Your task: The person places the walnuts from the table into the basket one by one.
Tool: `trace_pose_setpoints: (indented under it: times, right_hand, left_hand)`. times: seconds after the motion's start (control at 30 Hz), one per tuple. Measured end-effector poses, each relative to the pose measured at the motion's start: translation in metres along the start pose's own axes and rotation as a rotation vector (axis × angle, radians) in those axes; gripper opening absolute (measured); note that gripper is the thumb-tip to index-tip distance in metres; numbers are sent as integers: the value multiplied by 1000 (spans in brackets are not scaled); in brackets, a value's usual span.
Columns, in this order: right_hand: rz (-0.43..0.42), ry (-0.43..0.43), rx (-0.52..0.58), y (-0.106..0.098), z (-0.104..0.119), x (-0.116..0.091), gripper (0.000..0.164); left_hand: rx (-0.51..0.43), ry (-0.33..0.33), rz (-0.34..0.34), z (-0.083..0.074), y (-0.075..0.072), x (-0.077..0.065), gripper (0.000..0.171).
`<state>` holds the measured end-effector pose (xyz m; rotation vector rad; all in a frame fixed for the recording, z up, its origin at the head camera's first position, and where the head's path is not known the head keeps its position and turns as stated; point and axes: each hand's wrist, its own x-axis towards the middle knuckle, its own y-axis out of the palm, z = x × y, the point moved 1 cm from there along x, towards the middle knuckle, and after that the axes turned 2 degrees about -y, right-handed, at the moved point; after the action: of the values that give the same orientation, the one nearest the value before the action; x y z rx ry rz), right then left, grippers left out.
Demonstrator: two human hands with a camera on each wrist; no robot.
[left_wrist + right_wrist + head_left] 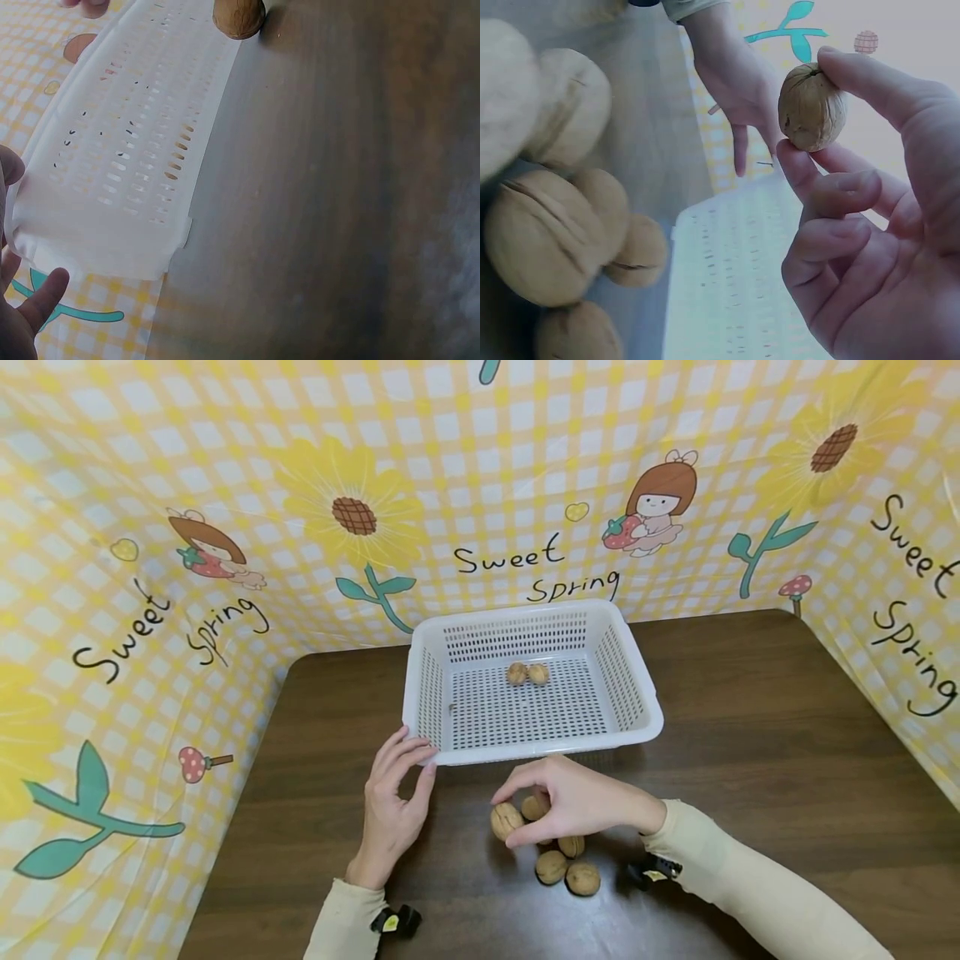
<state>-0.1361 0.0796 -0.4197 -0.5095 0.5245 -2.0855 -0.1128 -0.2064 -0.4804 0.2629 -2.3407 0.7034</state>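
My right hand (573, 797) pinches a walnut (507, 821) between thumb and fingertips, raised over the table in front of the basket. The right wrist view shows this walnut (812, 107) clearly, with the other fingers curled below it. Several more walnuts (551, 867) lie on the table under and beside that hand, some partly hidden by it. A white perforated plastic basket (540, 748) stands behind them, with two walnuts (528, 674) side by side on its floor. At the basket's front left corner, my left hand (393, 806) touches the rim with loosely spread fingers and grips nothing.
The dark wooden table (750, 760) extends to both sides of the basket. A yellow checked cloth (480, 485) with flowers and lettering hangs behind it and along both sides. A black strap device (396, 922) sits on each wrist.
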Motion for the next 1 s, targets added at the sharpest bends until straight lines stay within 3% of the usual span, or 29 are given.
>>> trace_pose_setpoints:
  times: [0.4,0.73,1.0]
  right_hand:
    - [-58,8,-95,-46,28,8,35]
    - [-178,41,7,-72,40,18,38]
    - [-228,90,3,-93,46,29,40]
  left_hand:
    - [9,-17,2,0,1,-1,22]
    - [2,-19,3,-1,-1,1,21]
    - [9,-11,0,0,-1,0,22]
